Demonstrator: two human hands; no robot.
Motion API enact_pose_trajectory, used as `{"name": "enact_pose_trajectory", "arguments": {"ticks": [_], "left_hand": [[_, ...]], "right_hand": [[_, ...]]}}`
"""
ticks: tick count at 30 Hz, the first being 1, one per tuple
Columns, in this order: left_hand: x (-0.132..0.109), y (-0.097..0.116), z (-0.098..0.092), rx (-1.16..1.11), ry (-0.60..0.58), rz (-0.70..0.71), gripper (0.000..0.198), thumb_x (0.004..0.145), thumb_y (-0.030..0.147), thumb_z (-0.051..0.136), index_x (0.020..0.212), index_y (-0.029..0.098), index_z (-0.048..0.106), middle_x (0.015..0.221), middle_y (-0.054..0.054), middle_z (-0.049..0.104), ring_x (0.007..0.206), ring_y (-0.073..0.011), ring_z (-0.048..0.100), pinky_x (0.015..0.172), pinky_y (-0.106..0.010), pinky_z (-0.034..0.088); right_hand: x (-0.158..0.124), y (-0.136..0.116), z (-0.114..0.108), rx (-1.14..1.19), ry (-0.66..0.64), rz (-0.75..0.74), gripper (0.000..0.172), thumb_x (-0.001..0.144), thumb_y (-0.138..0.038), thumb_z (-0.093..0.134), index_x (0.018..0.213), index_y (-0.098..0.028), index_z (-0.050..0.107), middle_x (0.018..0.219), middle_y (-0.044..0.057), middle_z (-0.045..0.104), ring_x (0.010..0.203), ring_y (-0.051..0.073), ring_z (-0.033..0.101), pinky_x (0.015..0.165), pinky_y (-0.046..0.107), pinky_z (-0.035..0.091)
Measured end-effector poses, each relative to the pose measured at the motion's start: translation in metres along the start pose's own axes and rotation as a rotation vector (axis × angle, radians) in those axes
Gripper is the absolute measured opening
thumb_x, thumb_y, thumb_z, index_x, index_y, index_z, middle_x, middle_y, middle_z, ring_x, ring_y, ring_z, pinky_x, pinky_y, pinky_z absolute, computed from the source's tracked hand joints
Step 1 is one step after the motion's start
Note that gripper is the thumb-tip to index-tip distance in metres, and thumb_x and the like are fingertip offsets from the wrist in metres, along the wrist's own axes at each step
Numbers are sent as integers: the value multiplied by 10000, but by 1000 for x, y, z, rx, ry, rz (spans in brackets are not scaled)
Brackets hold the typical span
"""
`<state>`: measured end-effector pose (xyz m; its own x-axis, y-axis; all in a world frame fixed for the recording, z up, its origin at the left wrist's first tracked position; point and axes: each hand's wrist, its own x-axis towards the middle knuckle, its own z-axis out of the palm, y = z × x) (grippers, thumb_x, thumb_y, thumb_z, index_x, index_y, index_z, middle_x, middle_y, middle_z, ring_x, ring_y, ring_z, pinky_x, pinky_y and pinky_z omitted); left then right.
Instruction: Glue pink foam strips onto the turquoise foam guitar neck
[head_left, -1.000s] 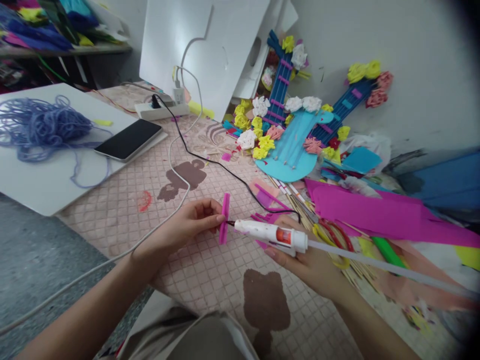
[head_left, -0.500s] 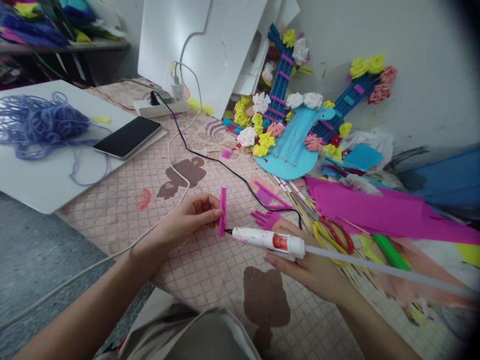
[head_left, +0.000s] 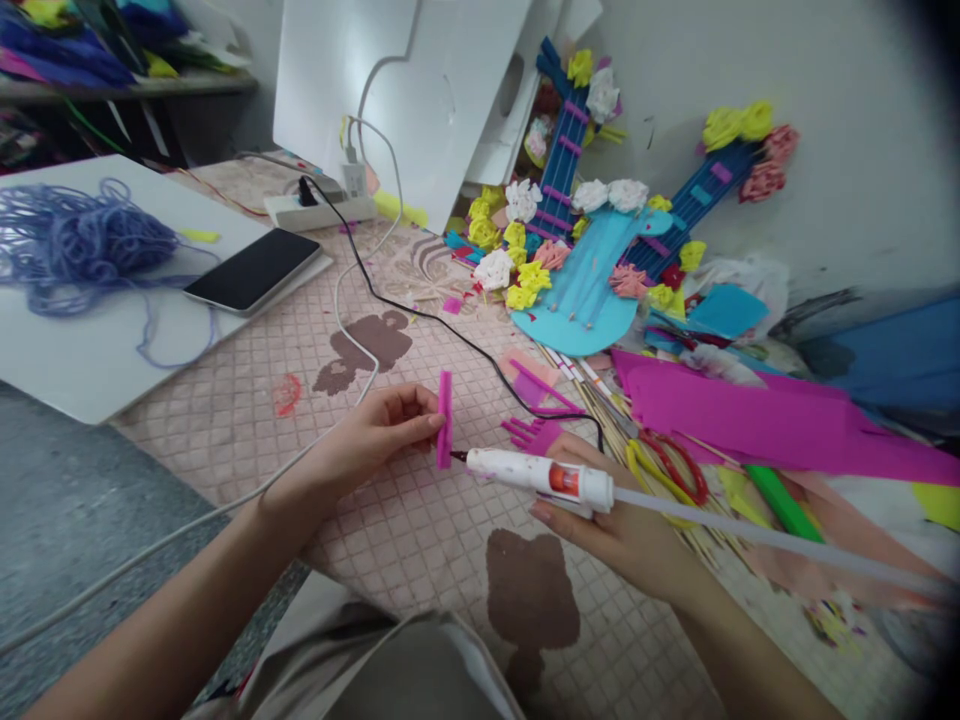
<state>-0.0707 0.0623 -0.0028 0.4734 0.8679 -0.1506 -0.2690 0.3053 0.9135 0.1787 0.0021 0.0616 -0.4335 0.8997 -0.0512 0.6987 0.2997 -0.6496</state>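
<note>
Pinched in my left hand (head_left: 397,425) is a narrow folded magenta paper strip (head_left: 445,415), held nearly upright above the table. My right hand (head_left: 600,510) is wrapped around a white hot glue gun (head_left: 517,470), which points left. The gun's dark nozzle meets or nearly meets the strip's lower end; I cannot tell if they touch. A long translucent glue stick (head_left: 720,525) runs out of the gun's back to the right. Just beyond my right hand lies a magenta paper piece cut into fingers (head_left: 532,434), partly hidden. Thin magenta strips (head_left: 541,390) lie behind it.
Paper guitars with crepe flowers (head_left: 585,290) lean against the wall. Magenta sheets (head_left: 750,415), red-handled scissors (head_left: 679,468) and sticks lie at right. A phone (head_left: 255,270) and purple yarn (head_left: 90,245) rest on a white board at left. Cables (head_left: 442,322) cross the table beside a power strip (head_left: 319,213).
Almost nothing differs. The glue gun has moved very slightly right and up against the view, its nozzle staying by the strip's lower end. Both hands keep their hold.
</note>
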Motion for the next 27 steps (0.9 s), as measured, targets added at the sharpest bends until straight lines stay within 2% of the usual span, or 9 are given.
{"name": "enact_pose_trajectory", "arguments": {"ticks": [7, 15, 22, 27], "left_hand": [[0, 0, 0, -4, -14, -19, 133, 775, 228, 692, 788, 133, 600, 708, 20, 581, 633, -66, 531, 619, -185, 449], [0, -1, -1, -46, -9, -14, 140, 768, 221, 705, 787, 133, 598, 680, 30, 596, 605, -61, 557, 615, -190, 468], [1, -1, -1, -101, -37, -40, 149, 788, 220, 692, 816, 128, 578, 735, -15, 673, 730, -145, 673, 706, -271, 542], [0, -1, -1, -133, -34, -50, 138, 792, 200, 686, 814, 131, 570, 723, -5, 678, 720, -146, 691, 702, -259, 555]], "right_hand": [[3, 1, 1, -22, 40, 7, 287, 876, -389, 553, 690, -212, 426, 719, -17, 492, 627, 135, 498, 568, 269, 385], [0, -1, 1, -21, -34, -1, 289, 878, -387, 549, 693, -212, 412, 704, -27, 454, 601, 127, 474, 529, 265, 339], [-1, -1, 1, -14, -47, 15, 284, 875, -371, 561, 704, -212, 398, 710, -28, 450, 609, 126, 469, 532, 264, 331], [0, -1, 2, -21, -51, -6, 259, 870, -342, 568, 717, -210, 406, 732, -22, 460, 625, 129, 475, 533, 258, 331]]}}
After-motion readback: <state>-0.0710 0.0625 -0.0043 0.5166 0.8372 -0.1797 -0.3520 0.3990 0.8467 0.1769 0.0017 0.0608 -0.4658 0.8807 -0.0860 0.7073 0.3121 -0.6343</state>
